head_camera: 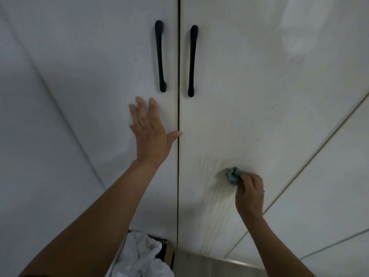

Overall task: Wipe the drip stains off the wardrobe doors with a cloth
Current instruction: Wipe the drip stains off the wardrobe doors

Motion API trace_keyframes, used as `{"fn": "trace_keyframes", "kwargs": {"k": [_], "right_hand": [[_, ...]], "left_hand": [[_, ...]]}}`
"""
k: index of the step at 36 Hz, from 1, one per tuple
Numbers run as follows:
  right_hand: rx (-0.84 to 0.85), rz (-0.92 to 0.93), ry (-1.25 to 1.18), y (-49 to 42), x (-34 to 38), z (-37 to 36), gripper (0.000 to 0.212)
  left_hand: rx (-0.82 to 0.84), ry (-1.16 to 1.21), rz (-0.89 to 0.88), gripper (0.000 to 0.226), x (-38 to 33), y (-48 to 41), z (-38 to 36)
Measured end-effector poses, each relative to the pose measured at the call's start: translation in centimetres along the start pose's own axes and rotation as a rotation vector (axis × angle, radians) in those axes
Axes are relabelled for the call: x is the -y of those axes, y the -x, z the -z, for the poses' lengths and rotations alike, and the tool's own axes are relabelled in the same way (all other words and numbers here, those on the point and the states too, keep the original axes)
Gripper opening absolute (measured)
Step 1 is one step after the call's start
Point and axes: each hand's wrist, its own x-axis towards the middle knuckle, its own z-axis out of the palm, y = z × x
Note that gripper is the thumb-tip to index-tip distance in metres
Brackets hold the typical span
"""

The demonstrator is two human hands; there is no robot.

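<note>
Two white wardrobe doors fill the head view, the left door (99,76) and the right door (249,86), split by a dark vertical gap. My left hand (149,132) presses flat on the left door below its handle, fingers spread, thumb reaching the gap. My right hand (249,194) grips a bunched blue-grey cloth (233,175) and holds it against the lower part of the right door. Faint yellowish drip streaks (217,212) run down the right door below and left of the cloth.
Two black bar handles (160,56) (192,60) hang either side of the gap. A box holding white fabric (143,254) stands at the foot of the left door. Another door panel (329,186) angles off at the right. A strip of floor (209,264) shows below.
</note>
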Motion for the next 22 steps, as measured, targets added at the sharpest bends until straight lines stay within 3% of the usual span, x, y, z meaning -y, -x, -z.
{"fn": "trace_keyframes", "kwargs": {"k": [4,8,11,14,17,19,22], "right_hand": [[-0.294,-0.075,-0.096,-4.9,2.6,2.7,0.02],[-0.409,-0.033,-0.133,-7.3,4.9,2.0,0.017],[-0.339,0.141,-0.024,-6.0,4.8,-1.0,0.016],[-0.045,0.43,0.099,-2.7,2.5,-3.7,0.029],[0.187,0.523,0.107,-0.8,0.5,-4.2,0.032],[0.15,0.442,0.061,-1.2,0.6,-3.6,0.023],[-0.135,0.223,-0.033,-3.8,3.4,-2.0,0.014]], "left_hand": [[-0.007,-0.028,0.002,0.121,0.2,0.0,-0.3],[-0.025,-0.036,-0.014,0.118,0.2,0.2,-0.5],[-0.017,-0.029,-0.006,0.115,0.0,0.2,-0.4],[0.0,-0.013,0.001,0.112,0.0,0.2,-0.3],[0.005,-0.012,-0.003,0.112,0.0,0.2,-0.2],[0.013,-0.012,-0.002,0.112,-0.1,0.2,-0.2],[0.008,-0.024,0.003,0.113,0.1,0.2,-0.3]]}}
